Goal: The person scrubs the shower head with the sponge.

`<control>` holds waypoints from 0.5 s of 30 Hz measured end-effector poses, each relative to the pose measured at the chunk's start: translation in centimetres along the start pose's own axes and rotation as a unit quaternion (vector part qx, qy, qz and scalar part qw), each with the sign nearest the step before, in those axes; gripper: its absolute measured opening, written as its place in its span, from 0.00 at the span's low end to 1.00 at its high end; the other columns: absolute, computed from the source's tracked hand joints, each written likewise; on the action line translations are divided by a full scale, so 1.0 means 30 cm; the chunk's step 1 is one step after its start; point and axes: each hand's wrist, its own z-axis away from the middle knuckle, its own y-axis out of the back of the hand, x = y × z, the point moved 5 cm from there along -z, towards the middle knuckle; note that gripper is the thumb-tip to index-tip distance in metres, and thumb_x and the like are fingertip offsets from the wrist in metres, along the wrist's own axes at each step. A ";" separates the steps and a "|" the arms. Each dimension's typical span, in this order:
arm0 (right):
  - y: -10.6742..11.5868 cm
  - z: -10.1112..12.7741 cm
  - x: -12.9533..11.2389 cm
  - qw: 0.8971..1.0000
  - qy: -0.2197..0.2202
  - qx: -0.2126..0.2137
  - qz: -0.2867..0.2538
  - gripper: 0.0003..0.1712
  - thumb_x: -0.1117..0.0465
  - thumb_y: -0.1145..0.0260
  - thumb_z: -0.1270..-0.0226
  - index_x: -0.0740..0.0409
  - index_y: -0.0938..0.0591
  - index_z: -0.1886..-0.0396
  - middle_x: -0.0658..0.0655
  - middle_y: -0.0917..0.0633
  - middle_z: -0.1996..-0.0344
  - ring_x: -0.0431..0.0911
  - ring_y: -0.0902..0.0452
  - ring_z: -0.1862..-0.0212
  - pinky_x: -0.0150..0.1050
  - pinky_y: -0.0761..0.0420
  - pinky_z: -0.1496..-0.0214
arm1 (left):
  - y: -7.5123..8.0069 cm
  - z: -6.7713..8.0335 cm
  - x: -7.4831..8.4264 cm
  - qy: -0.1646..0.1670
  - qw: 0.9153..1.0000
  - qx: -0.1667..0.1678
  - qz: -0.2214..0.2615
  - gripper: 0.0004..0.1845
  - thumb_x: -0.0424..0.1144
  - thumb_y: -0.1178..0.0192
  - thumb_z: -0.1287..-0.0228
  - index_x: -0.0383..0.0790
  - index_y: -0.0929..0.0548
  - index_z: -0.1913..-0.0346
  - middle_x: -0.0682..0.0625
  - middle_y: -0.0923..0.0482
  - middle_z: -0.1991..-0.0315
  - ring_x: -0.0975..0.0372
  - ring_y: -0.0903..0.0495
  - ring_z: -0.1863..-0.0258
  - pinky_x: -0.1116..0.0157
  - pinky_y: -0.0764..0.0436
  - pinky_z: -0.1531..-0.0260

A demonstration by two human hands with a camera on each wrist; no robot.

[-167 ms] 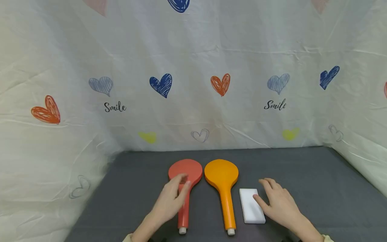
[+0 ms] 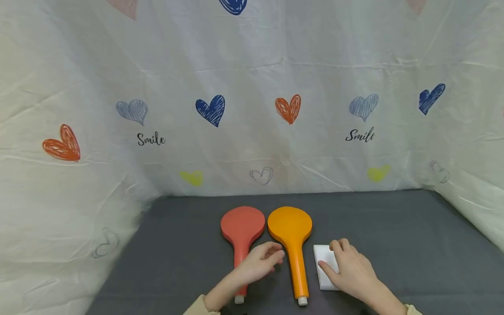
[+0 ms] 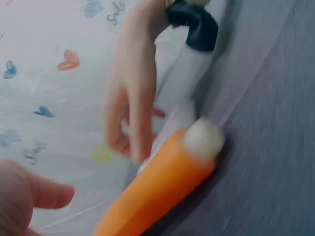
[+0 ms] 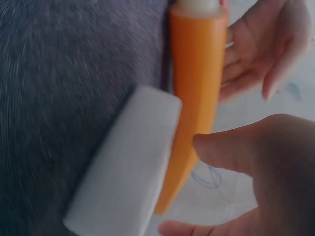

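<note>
the left hand [image 2: 259,263] hangs over the handle of the red paddle [image 2: 243,224], its fingertips reaching into the gap towards the orange paddle [image 2: 290,227]; its grip is spread, the thumb apart from loosely bent fingers, with nothing held; the right hand [image 2: 354,269] is over the right part of the white block [image 2: 325,254], fingers bent and thumb stretched across it; its grip is spread too, with a gap between thumb and fingers in the right wrist view, though whether it touches the block i cannot tell; the block lies flat on the dark grey table [image 2: 177,253], just right of the orange handle; both paddles lie side by side, round heads away from the person, white-tipped handles nearer; behind hangs a pale sheet [image 2: 244,144] with printed hearts and the word "smile".
</note>
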 end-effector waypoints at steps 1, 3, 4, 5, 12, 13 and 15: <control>-0.014 0.000 -0.004 1.000 -0.005 -0.007 0.004 0.24 0.45 0.32 0.45 0.59 0.26 0.62 0.57 0.28 0.68 0.43 0.35 0.77 0.34 0.33 0.81 | -0.037 -0.020 -0.009 0.028 0.999 -0.006 0.026 0.27 0.45 0.47 0.32 0.23 0.32 0.43 0.40 0.24 0.56 0.52 0.22 0.60 0.58 0.20 0.64; -0.037 -0.001 -0.008 1.000 -0.013 -0.012 0.010 0.28 0.42 0.32 0.47 0.61 0.26 0.61 0.57 0.30 0.69 0.44 0.36 0.77 0.35 0.32 0.82 | -0.087 -0.049 -0.027 0.057 0.997 0.021 0.053 0.28 0.43 0.44 0.34 0.21 0.33 0.44 0.42 0.24 0.60 0.54 0.22 0.64 0.58 0.20 0.67; -0.047 -0.002 -0.008 1.000 -0.017 -0.014 0.010 0.30 0.41 0.32 0.48 0.62 0.26 0.61 0.57 0.31 0.70 0.45 0.36 0.77 0.36 0.32 0.82 | -0.106 -0.060 -0.036 0.068 0.995 0.037 0.063 0.28 0.42 0.42 0.36 0.20 0.34 0.44 0.43 0.24 0.62 0.56 0.22 0.65 0.59 0.19 0.68; -0.054 -0.003 -0.007 1.000 -0.021 -0.015 0.008 0.32 0.40 0.31 0.49 0.63 0.26 0.60 0.58 0.32 0.70 0.45 0.36 0.76 0.37 0.31 0.81 | -0.121 -0.069 -0.045 0.075 0.993 0.052 0.076 0.28 0.40 0.40 0.37 0.19 0.34 0.45 0.43 0.23 0.64 0.56 0.21 0.67 0.59 0.19 0.69; -0.070 -0.010 -0.012 0.999 -0.034 0.002 -0.031 0.33 0.48 0.27 0.52 0.68 0.27 0.57 0.62 0.32 0.66 0.51 0.32 0.72 0.41 0.26 0.76 | -0.157 -0.112 -0.080 0.111 0.979 0.104 0.134 0.21 0.32 0.35 0.44 0.18 0.29 0.54 0.44 0.21 0.71 0.62 0.20 0.73 0.65 0.18 0.71; -0.071 -0.010 -0.014 0.999 -0.034 0.005 -0.035 0.32 0.49 0.27 0.52 0.68 0.27 0.57 0.62 0.32 0.66 0.51 0.32 0.71 0.41 0.25 0.76 | -0.158 -0.114 -0.083 0.116 0.977 0.102 0.145 0.20 0.32 0.35 0.44 0.19 0.28 0.55 0.44 0.21 0.71 0.62 0.20 0.73 0.65 0.18 0.70; -0.072 -0.010 -0.016 0.999 -0.037 0.007 -0.038 0.31 0.51 0.27 0.53 0.68 0.27 0.57 0.63 0.32 0.65 0.52 0.31 0.70 0.43 0.25 0.75 | -0.158 -0.115 -0.086 0.122 0.973 0.093 0.169 0.19 0.31 0.35 0.44 0.19 0.27 0.57 0.44 0.21 0.70 0.61 0.19 0.73 0.63 0.18 0.70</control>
